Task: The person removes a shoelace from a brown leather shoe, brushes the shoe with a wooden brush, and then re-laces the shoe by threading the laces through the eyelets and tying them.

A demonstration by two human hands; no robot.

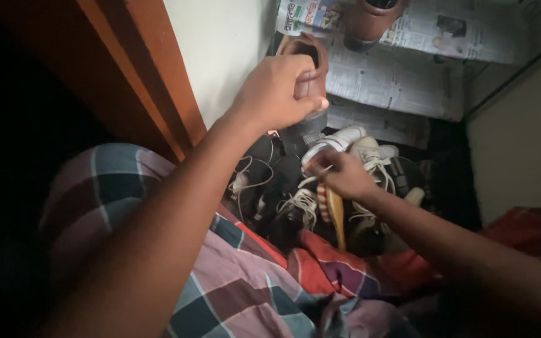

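Nearest the camera, down at 6 o'clock, there's a checked cloth in pink, teal and grey [233, 281] draped over the person's lap, with a red patterned bit of fabric [327, 266] bunched up just past it. Both forearms reach out over that. Roughly dead centre sits a dim heap of shoes [283, 188], mostly dark ones with loose pale laces, kinda hard to tell apart in the shadow. The right hand [340, 174] is down in that heap, fingers curled and pinching at a white sneaker with white laces [336, 143], which lies on top of the pile just right of centre. Up toward 12 o'clock the left hand [273, 94] is raised above the pile, closed around the heel of a brown slip-on leather shoe [308, 56], toe hanging downward. Further back, sheets of newspaper [396, 78] line the floor, and a second brown shoe [367, 22] stands on them at the top edge. A reddish wooden frame [151, 75] runs along 10 o'clock.
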